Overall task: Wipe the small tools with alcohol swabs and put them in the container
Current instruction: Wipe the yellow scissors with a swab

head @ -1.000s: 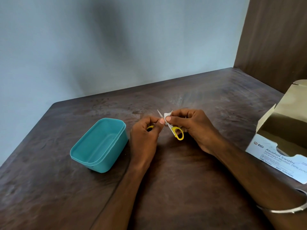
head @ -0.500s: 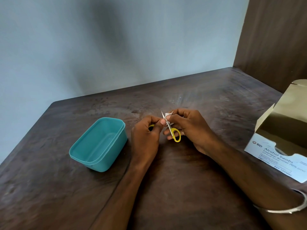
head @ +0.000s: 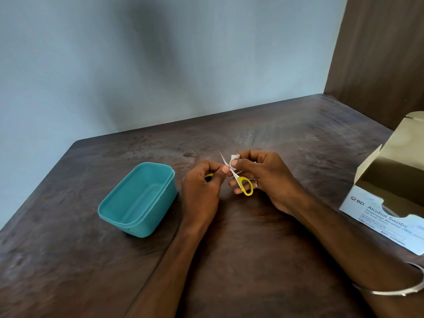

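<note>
Small scissors with yellow handles [head: 245, 185] are held above the dark wooden table, blades spread apart. My left hand [head: 202, 191] grips one yellow handle loop, mostly hidden in its fingers. My right hand [head: 263, 180] pinches a white alcohol swab [head: 234, 159] against one blade, whose thin tip points up and left. The other yellow loop shows below my right fingers. A teal plastic container [head: 137, 200] stands open and empty just left of my left hand.
An opened box of alcohol swabs [head: 387, 203] lies at the right edge of the table [head: 229, 271], flap raised. A grey wall runs behind the table and a brown panel stands at the far right. A metal bangle sits on my right wrist.
My right hand has slid the swab a little along the blade, and the scissors have tilted slightly. The left hand has hardly moved.
</note>
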